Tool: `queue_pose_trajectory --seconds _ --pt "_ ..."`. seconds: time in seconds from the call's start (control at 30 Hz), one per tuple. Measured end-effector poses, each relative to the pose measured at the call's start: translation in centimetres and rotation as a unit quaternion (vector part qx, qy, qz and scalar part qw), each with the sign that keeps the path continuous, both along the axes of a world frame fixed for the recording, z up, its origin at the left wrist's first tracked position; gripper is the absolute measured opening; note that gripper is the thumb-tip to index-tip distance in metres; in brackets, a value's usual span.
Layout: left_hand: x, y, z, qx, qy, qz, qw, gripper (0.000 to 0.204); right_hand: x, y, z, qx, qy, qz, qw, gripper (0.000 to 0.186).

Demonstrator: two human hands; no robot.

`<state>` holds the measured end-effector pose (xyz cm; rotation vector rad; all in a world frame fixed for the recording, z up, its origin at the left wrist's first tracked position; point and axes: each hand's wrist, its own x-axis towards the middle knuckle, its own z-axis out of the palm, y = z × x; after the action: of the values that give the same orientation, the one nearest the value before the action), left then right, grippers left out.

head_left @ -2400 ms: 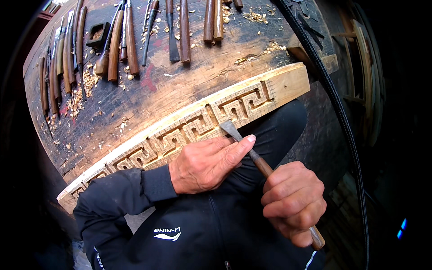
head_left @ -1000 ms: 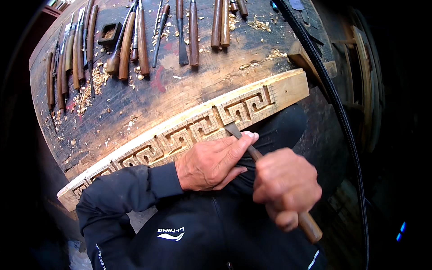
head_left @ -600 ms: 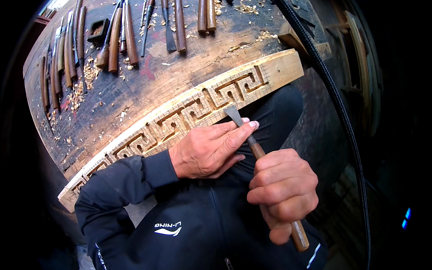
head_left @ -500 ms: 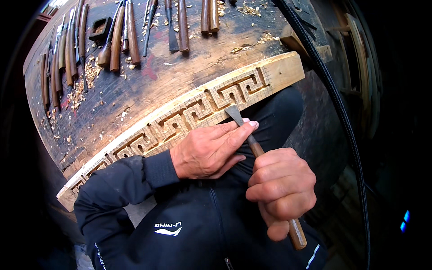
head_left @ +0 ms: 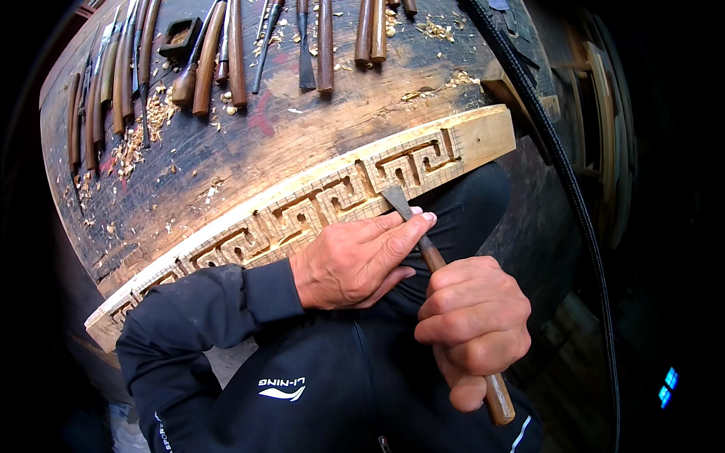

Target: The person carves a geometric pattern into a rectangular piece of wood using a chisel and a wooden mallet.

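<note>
Gripping chisel [head_left: 434,257], wearing white-lettered jacket [head_left: 321,353]

The worn, dark-stained worktop [head_left: 264,155] carries a row of wooden-handled carving tools [head_left: 205,83] along its far side, most crowded at the left. Among them sits a small square black container [head_left: 172,51]. Pale wood shavings [head_left: 158,113] lie scattered below and between the tools. A flat-bladed chisel [head_left: 306,68] rests beside a long brown handle [head_left: 325,60]. At right, a black braided cable [head_left: 555,151] passes in front of a wooden block [head_left: 502,83]; farther right stand pale wooden boards [head_left: 606,113].
</note>
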<state>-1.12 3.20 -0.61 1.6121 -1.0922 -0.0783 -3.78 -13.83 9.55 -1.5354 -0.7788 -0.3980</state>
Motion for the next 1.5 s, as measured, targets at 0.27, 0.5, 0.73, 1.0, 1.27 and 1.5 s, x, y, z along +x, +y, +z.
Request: queue_pose_trajectory --seconds 0.27,0.5,0.73,1.0,1.27,1.5 --pt "0.2 -0.4 -0.2 -0.035 0.005 0.001 0.999 0.075 0.3 -0.6 0.4 -0.009 0.013 0.030 0.999 0.064" --pt "-0.1 -0.6 -0.4 -0.045 -0.003 0.043 0.998 0.076 1.6 0.1 0.4 0.000 0.023 0.026 0.999 0.061" --pt "1.2 -1.4 0.2 -0.037 0.051 0.045 0.997 0.094 5.1 0.0 0.3 0.017 0.030 -0.004 0.999 0.059" --pt "1.6 -1.7 0.3 -0.044 0.072 0.019 0.996 0.110 5.1 -0.6 0.3 0.013 0.047 -0.034 0.998 0.057" --pt "1.5 -0.6 0.0 -0.050 0.044 -0.060 0.996 0.082 0.1 -1.4 0.2 0.055 0.001 -0.004 0.998 0.056" --pt "1.5 -0.4 0.2 -0.037 0.005 -0.031 0.999 0.075 0.6 -0.8 -0.2 0.036 -0.030 -0.005 0.999 0.063"
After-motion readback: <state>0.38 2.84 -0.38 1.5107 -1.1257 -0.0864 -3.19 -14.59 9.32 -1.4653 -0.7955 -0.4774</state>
